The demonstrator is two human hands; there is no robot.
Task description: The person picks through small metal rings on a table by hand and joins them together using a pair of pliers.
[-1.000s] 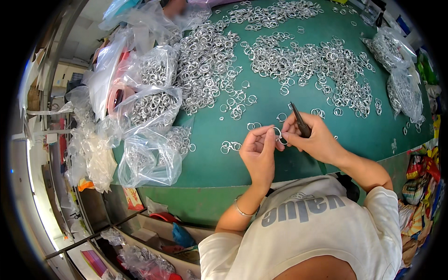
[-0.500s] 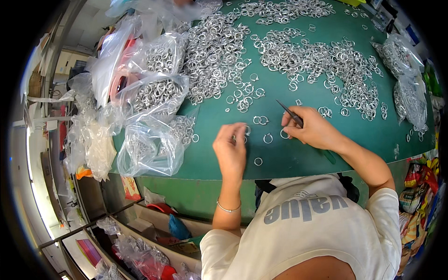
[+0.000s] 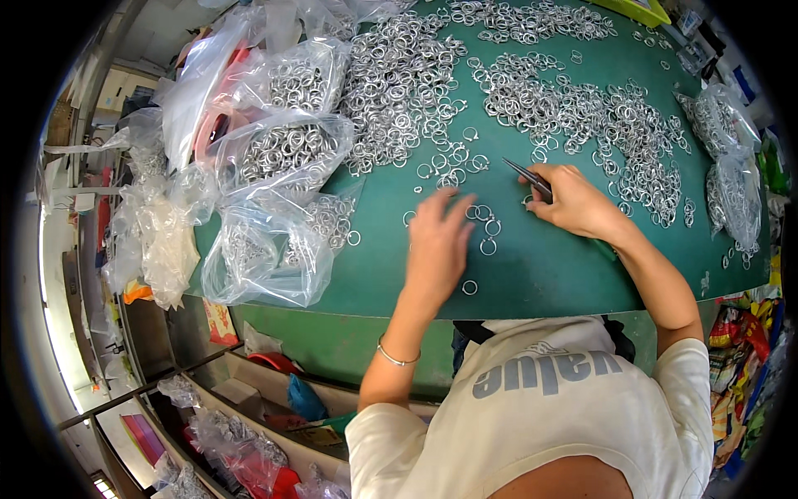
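While the right hand [image 3: 573, 200] pinches a dark pointed tool [image 3: 542, 186] between thumb and fingers, its tip directed up and to the left, the left hand [image 3: 438, 245] hangs palm down with fingers spread and blurred; cannot tell whether anything sits under its fingertips. One ring shows at the right fingertips; whether it is gripped or lies on the table cannot be told. Just right of the left hand lies a small cluster of silver rings [image 3: 493, 227], with a lone ring [image 3: 470, 288] nearer the table's front edge. Left wrist carries a thin bracelet [image 3: 396, 360]. Partly under the right wrist: a green object [image 3: 605, 249], kind unclear. Farther out on the green table [image 3: 549, 279], loose rings form a left heap [image 3: 399, 91], a right heap [image 3: 619, 125] and a far heap [image 3: 540, 21]. Clear bags of rings [image 3: 287, 154] crowd the left side; further filled bags [image 3: 731, 133] lie at the right edge. Yellow-green tray [image 3: 644, 12] at the far edge. Below left, compartments [image 3: 332, 387] contain plastic bags and red items.
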